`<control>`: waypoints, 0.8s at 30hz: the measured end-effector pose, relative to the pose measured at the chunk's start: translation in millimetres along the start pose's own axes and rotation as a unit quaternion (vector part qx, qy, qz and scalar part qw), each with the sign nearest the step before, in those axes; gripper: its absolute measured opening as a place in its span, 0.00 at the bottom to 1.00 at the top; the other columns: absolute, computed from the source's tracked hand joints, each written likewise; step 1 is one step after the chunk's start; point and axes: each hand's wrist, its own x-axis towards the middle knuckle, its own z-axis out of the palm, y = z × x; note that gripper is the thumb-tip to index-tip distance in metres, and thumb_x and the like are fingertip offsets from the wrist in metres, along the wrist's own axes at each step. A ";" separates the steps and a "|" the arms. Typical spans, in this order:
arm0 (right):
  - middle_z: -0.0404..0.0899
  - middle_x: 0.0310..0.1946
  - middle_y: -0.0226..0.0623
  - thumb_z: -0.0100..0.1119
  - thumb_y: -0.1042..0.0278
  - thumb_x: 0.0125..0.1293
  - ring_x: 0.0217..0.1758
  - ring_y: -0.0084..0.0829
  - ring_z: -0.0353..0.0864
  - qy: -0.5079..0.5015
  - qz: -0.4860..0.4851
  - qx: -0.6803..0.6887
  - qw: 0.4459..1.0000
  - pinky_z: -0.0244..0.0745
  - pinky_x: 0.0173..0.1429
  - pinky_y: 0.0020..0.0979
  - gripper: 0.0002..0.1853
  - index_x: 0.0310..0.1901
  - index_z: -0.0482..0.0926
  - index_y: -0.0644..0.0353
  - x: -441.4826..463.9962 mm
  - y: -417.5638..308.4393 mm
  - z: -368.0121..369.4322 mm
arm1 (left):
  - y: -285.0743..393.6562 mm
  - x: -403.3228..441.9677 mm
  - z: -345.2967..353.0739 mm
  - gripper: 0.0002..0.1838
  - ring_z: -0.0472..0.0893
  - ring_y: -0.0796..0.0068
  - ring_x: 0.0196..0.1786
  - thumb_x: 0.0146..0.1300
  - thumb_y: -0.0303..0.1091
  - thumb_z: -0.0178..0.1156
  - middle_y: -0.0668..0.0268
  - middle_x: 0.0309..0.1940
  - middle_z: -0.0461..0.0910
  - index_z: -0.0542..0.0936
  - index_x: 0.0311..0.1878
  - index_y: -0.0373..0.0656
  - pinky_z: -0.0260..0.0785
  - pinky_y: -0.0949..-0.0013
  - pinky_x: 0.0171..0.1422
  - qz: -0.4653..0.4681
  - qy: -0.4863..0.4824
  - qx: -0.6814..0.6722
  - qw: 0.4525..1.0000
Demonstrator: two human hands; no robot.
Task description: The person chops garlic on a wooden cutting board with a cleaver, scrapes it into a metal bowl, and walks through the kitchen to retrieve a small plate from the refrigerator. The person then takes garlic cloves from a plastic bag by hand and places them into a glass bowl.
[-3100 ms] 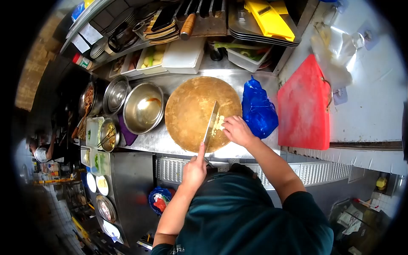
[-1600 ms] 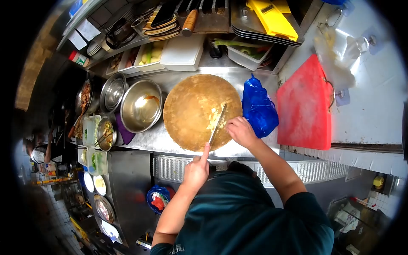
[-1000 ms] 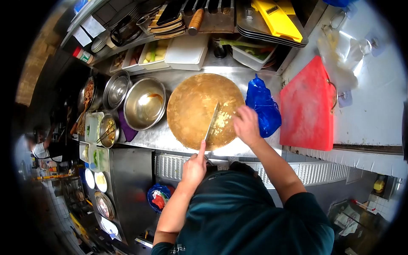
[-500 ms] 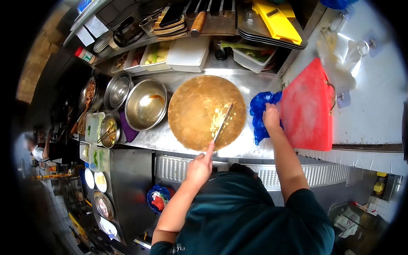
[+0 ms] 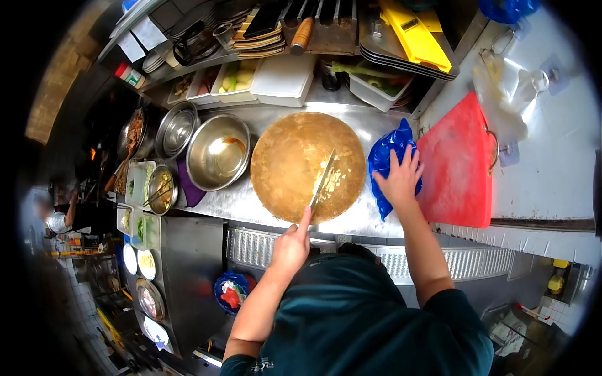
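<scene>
My left hand (image 5: 290, 250) is closed round the handle of a knife (image 5: 322, 180), its index finger stretched along the blade's spine. The blade stands over the round wooden chopping board (image 5: 282, 156), with chopped pale yellow pieces (image 5: 335, 182) beside it, mostly to its right. To the right of the board, my right hand (image 5: 399, 178) is spread over a crumpled blue plastic bag (image 5: 380, 156), fingers apart. Whether the fingers touch the bag is unclear.
Metal bowls (image 5: 218, 152) stand left of the board. A red cutting board (image 5: 454, 169) leans at the right. Behind are lidded and open food tubs (image 5: 283, 81), with a shelf of trays and a yellow slicer (image 5: 414, 37) above. Another person (image 5: 59, 219) is at the far left.
My right hand has moved right from the chopped pieces to the blue bag, closed on it, then spread its fingers. The bag has shifted and changed shape. The knife has moved back and forth.
</scene>
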 end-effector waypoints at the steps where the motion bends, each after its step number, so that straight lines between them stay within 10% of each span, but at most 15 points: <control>1: 0.51 0.76 0.63 0.72 0.53 0.57 0.77 0.65 0.51 -0.059 0.044 -0.026 0.997 0.52 0.75 0.66 0.41 0.71 0.68 0.56 -6.3 -6.6 -8.1 | -1.7 0.9 1.9 0.38 0.83 0.48 0.27 0.63 0.28 0.59 0.50 0.29 0.80 0.63 0.78 0.51 0.78 0.49 0.36 -0.005 -0.004 0.007 1.000; 6: 0.47 0.77 0.66 0.69 0.65 0.60 0.67 0.62 0.72 -0.175 0.149 0.071 0.971 0.74 0.66 0.51 0.44 0.77 0.59 0.52 -4.8 35.3 51.5 | -5.3 -0.5 -0.7 0.38 0.83 0.48 0.27 0.63 0.28 0.59 0.50 0.29 0.80 0.63 0.77 0.50 0.78 0.48 0.36 -0.005 0.003 0.011 1.000; 7: 0.66 0.66 0.63 0.62 0.76 0.60 0.56 0.57 0.80 -0.080 0.092 0.026 0.992 0.80 0.57 0.45 0.34 0.70 0.69 0.57 -6.8 55.0 84.5 | -2.0 -0.8 -4.4 0.37 0.83 0.47 0.29 0.63 0.27 0.59 0.49 0.30 0.81 0.63 0.77 0.51 0.77 0.48 0.38 -0.015 0.008 0.001 1.000; 11: 0.79 0.41 0.52 0.53 0.83 0.58 0.46 0.54 0.80 0.127 -0.019 0.100 0.987 0.77 0.51 0.49 0.16 0.47 0.84 0.63 31.2 59.7 58.7 | 1.2 -5.9 -11.0 0.37 0.83 0.45 0.33 0.63 0.25 0.58 0.47 0.32 0.81 0.63 0.77 0.52 0.77 0.47 0.40 -0.044 0.013 -0.015 0.999; 17: 0.60 0.72 0.59 0.67 0.70 0.59 0.75 0.60 0.59 0.114 0.017 0.069 0.991 0.61 0.74 0.52 0.31 0.66 0.74 0.61 66.7 9.9 -28.9 | -0.2 -8.0 -11.8 0.37 0.82 0.45 0.29 0.64 0.26 0.57 0.49 0.30 0.81 0.63 0.78 0.53 0.76 0.47 0.37 -0.035 0.011 0.012 0.999; 24: 0.63 0.71 0.59 0.70 0.67 0.60 0.75 0.58 0.60 0.186 -0.122 0.180 0.958 0.58 0.76 0.49 0.28 0.62 0.76 0.64 44.6 -43.4 -53.7 | -9.2 5.8 -13.2 0.37 0.83 0.46 0.32 0.63 0.28 0.59 0.50 0.33 0.82 0.64 0.77 0.53 0.78 0.49 0.39 -0.031 0.008 -0.009 0.999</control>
